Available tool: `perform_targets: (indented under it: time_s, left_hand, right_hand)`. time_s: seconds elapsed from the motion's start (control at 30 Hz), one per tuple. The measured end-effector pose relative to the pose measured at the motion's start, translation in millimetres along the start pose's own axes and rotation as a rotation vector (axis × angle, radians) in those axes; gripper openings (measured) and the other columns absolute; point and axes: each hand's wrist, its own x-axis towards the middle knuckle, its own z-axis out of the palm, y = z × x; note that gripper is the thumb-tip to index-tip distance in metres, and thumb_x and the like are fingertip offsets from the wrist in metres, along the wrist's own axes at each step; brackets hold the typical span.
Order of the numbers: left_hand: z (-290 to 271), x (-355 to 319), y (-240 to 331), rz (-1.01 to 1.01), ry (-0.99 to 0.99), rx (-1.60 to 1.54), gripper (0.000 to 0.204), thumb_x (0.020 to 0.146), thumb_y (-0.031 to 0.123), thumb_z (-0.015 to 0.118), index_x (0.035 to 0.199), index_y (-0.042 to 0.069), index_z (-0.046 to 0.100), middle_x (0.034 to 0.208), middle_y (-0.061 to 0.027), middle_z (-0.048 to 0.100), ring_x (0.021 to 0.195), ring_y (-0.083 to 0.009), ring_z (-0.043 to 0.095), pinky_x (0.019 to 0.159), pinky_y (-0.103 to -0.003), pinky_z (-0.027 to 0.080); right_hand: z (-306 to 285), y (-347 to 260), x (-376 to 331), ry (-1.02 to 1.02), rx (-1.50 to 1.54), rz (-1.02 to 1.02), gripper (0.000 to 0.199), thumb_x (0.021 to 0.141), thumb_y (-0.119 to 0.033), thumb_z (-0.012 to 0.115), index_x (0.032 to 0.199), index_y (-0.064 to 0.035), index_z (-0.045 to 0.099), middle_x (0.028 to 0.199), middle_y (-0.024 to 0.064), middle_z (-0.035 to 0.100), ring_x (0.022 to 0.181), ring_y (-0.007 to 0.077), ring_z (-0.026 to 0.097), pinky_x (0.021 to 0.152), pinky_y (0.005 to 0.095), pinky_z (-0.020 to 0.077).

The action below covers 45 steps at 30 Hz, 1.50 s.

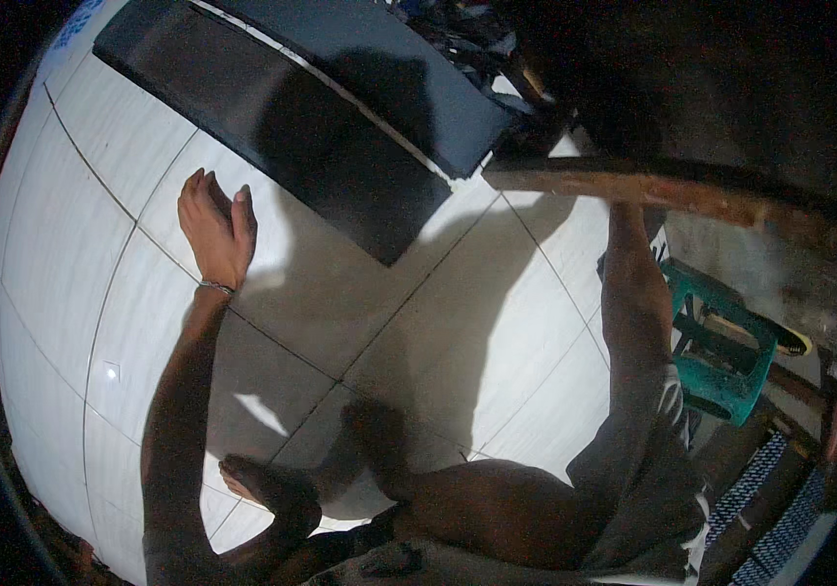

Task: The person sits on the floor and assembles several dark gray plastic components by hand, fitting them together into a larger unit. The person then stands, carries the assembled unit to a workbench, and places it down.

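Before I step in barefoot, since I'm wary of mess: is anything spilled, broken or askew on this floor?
Nothing stands out. The white tile floor shows only shadows, the dark panel lies flat, and the left hand rests flat beside it.

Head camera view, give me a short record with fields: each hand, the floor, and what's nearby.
left hand: left hand flat on the white tiled floor, fingers together, thin bracelet at the wrist
right hand: not visible; the right arm reaches up to a wooden beam
on the floor: dark flat panel
nearby: teal plastic stool at right
posture: bare foot and bent leg at the lower edge
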Motion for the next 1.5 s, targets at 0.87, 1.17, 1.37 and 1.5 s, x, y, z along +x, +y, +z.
perform_targets:
  time_s: [0.87, 1.17, 1.37, 1.5]
  left_hand:
    - [6, 13, 14, -0.080, -0.087, 0.271, 0.053, 0.085, 0.034, 0.054, 0.123, -0.001, 0.040, 0.127, -0.0221, 0.039, 0.120, -0.0383, 0.036, 0.098, -0.051, 0.027]
    - [5, 12, 18, -0.070, -0.126, 0.291, 0.056, 0.083, 0.029, 0.056, 0.124, -0.003, 0.037, 0.126, -0.0241, 0.037, 0.121, -0.0395, 0.033, 0.100, -0.052, 0.024]
    - [0, 11, 16, -0.099, -0.147, 0.273, 0.056, 0.082, 0.028, 0.056, 0.124, -0.002, 0.036, 0.128, -0.0221, 0.035, 0.124, -0.0376, 0.030, 0.101, -0.052, 0.022]
    - [1, 11, 16, -0.122, -0.176, 0.286, 0.056, 0.084, 0.033, 0.053, 0.125, -0.001, 0.036, 0.129, -0.0210, 0.034, 0.125, -0.0367, 0.028, 0.102, -0.051, 0.021]
  right_hand:
    - [65, -12, 32, 0.100, -0.228, -0.137, 0.049, 0.084, -0.037, 0.052, 0.117, -0.0014, 0.048, 0.111, 0.0192, 0.053, 0.099, 0.0343, 0.052, 0.090, 0.0454, 0.0422]
    - [68, -16, 32, 0.132, -0.293, -0.161, 0.050, 0.083, -0.036, 0.054, 0.119, -0.0020, 0.047, 0.114, 0.0182, 0.052, 0.103, 0.0333, 0.051, 0.093, 0.0449, 0.0397]
    - [76, -23, 22, 0.152, -0.352, -0.171, 0.051, 0.083, -0.035, 0.056, 0.121, -0.0025, 0.046, 0.115, 0.0176, 0.052, 0.105, 0.0326, 0.051, 0.095, 0.0445, 0.0381]
    - [82, -31, 8, 0.166, -0.406, -0.210, 0.052, 0.082, -0.035, 0.057, 0.122, -0.0028, 0.046, 0.117, 0.0172, 0.052, 0.106, 0.0322, 0.050, 0.096, 0.0443, 0.0370]
